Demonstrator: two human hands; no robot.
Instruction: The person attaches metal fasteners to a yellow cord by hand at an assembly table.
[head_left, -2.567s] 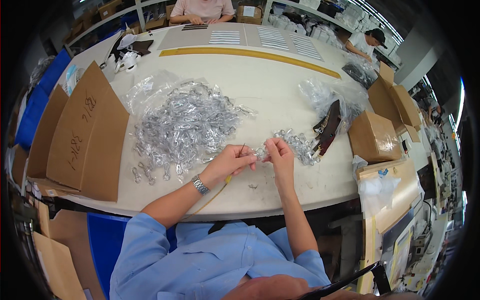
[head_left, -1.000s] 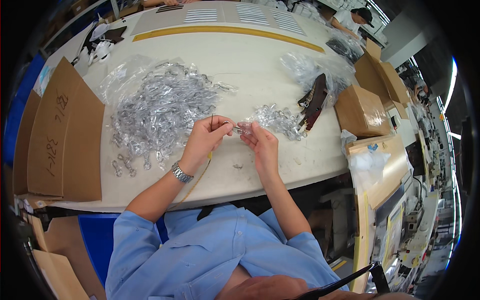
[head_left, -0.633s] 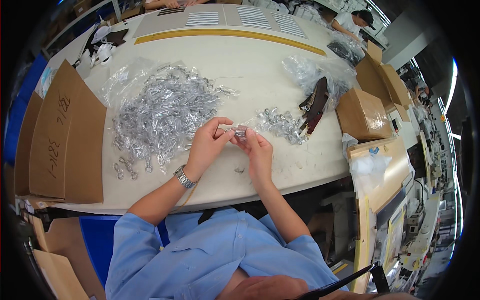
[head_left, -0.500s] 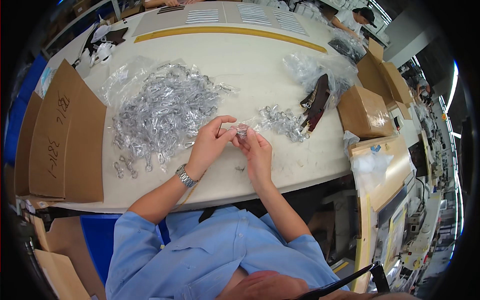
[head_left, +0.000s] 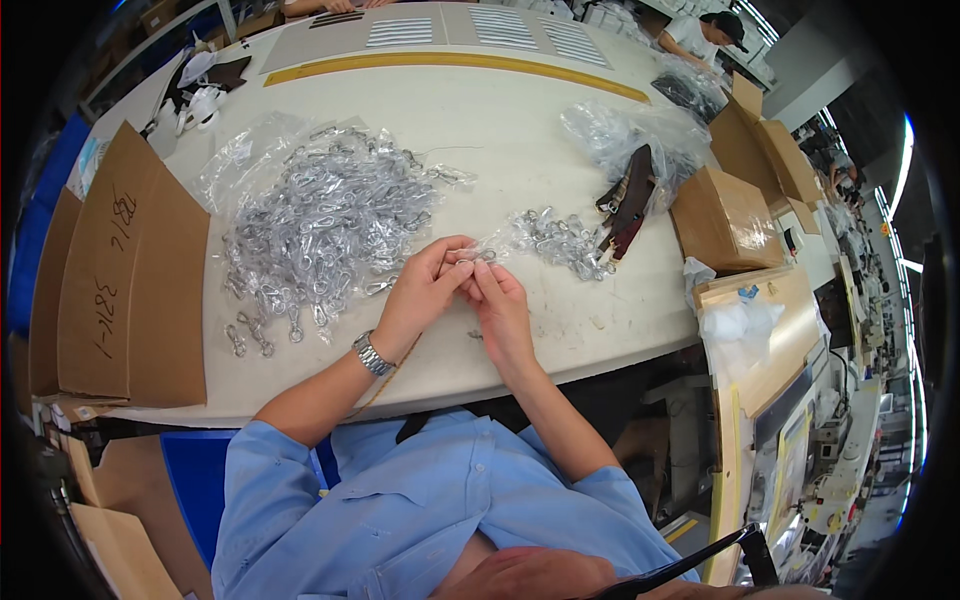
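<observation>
My left hand [head_left: 422, 287], with a watch [head_left: 372, 353] on its wrist, is closed in a pinch over the near middle of the table. Beside it my right hand [head_left: 502, 312] also pinches, its fingertips almost touching the left ones. Between them is a small metal snap hook [head_left: 487, 255] with clear plastic around it, partly hidden by the fingers. Left of my hands lies a large heap of snap hooks in clear plastic bags [head_left: 325, 215]. To their right is a smaller pile of metal snap hooks [head_left: 563, 243].
A cardboard box [head_left: 135, 270] stands at the left, another box [head_left: 725, 225] at the right. Dark straps [head_left: 630, 205] and crumpled clear plastic [head_left: 625, 135] lie beside the smaller pile. A long yellow ruler [head_left: 450, 62] crosses the far table. A co-worker [head_left: 700, 42] is at the far right.
My left index finger, stretched out before, has curled in. My right hand has shifted slightly left, and the fingertips of both hands have come closer around the snap hook.
</observation>
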